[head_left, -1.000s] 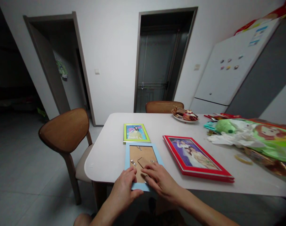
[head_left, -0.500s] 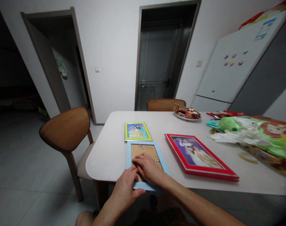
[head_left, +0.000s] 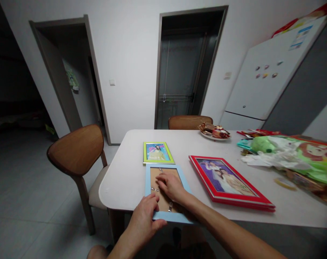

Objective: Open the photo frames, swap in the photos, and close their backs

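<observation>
A light blue frame lies back side up at the table's near edge, its brown backing board and small metal clips showing. My left hand holds the frame's lower left corner, thumb on the near rim and fingers over the board. Over the middle of the board is my right hand, its fingers bent and the fingertips near the left part of the board; nothing shows in them. Just beyond lies a green frame with a picture. A stack of red frames rests to the right.
The white table bears a plate of wrapped items at the back and a green bag with white tissue at the right. A tape roll lies nearby. Wooden chairs stand left and behind.
My right hand has lifted and shifted slightly up and right from beside my left fingers, uncovering clips at the board's left and bottom. My left hand has stayed at the corner.
</observation>
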A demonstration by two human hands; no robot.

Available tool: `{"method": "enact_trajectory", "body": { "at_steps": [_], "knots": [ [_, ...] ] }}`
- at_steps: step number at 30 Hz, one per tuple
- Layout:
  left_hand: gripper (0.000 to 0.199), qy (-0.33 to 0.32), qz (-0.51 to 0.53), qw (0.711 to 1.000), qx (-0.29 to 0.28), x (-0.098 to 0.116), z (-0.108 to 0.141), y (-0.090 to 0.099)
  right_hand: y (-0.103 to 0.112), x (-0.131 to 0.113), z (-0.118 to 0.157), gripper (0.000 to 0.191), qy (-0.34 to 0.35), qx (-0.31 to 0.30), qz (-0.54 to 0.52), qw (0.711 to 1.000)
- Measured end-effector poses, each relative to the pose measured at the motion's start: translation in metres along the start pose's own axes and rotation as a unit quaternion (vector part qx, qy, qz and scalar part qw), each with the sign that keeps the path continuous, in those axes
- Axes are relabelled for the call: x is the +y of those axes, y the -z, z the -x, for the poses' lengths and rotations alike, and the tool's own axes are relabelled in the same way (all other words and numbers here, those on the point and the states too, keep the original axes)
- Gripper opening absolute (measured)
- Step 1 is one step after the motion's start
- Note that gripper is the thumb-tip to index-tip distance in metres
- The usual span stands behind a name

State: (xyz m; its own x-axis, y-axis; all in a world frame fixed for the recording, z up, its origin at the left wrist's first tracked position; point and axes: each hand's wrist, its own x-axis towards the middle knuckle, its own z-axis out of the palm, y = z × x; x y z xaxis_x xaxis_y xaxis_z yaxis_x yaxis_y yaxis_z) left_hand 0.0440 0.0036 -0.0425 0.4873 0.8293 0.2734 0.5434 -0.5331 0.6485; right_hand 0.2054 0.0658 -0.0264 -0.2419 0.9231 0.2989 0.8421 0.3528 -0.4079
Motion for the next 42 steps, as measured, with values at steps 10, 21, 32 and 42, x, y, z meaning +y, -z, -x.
{"method": "enact_trajectory", "body": {
  "at_steps": [10,21,32,42],
  "knots": [
    [0.051,0.014,-0.031,0.999,-0.013,0.006,0.003,0.001,-0.012,0.035,-0.046,0.022,-0.206,0.027,0.073,0.975],
    [0.039,0.046,-0.047,0.998,-0.026,0.020,0.006,0.003,-0.019,0.034,-0.050,0.021,-0.242,0.028,0.067,0.968],
    [0.049,0.058,-0.117,0.989,-0.068,0.031,0.004,-0.006,-0.007,0.032,-0.049,0.024,-0.214,0.077,-0.035,0.973],
    [0.031,0.042,-0.026,0.999,0.012,0.043,-0.012,0.001,0.036,0.050,0.031,0.039,-0.240,0.198,-0.345,0.885]
  ]
}}
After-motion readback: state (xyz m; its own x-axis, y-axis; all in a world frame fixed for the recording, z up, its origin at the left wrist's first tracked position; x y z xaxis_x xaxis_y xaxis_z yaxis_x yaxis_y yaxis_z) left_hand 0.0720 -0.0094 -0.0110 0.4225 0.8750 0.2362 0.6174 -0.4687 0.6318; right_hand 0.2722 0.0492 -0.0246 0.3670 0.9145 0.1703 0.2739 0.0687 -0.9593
